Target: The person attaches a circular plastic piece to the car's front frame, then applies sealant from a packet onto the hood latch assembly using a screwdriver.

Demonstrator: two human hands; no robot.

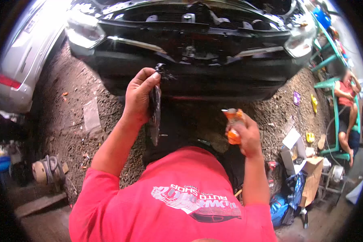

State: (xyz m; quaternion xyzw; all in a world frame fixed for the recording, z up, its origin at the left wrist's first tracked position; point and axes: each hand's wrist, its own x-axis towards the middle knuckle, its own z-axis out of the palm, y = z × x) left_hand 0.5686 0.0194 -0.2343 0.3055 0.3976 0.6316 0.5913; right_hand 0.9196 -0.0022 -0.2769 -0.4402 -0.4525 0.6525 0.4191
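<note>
My left hand (139,94) is raised in front of the car, its thumb and fingers closed on a long, thin black part (155,121) that hangs edge-on below them. Dark frayed shreds (165,74) stick out at its top, by my thumb. My right hand (249,135) is wrapped round a small orange and greyish object (234,136) with a pale tip; its exact kind cannot be made out. Facing me is the black front bumper (181,80) of the car, apart from both hands. Above the bumper, the front of the car looks opened up.
A silver car (24,60) stands at left. On the gravel at right lie an open white box (292,147), a cardboard piece (312,181), a blue bag (279,207) and a red drill (272,165). A person (345,97) reclines on a green bench (335,133). A coiled hose (50,169) is at left.
</note>
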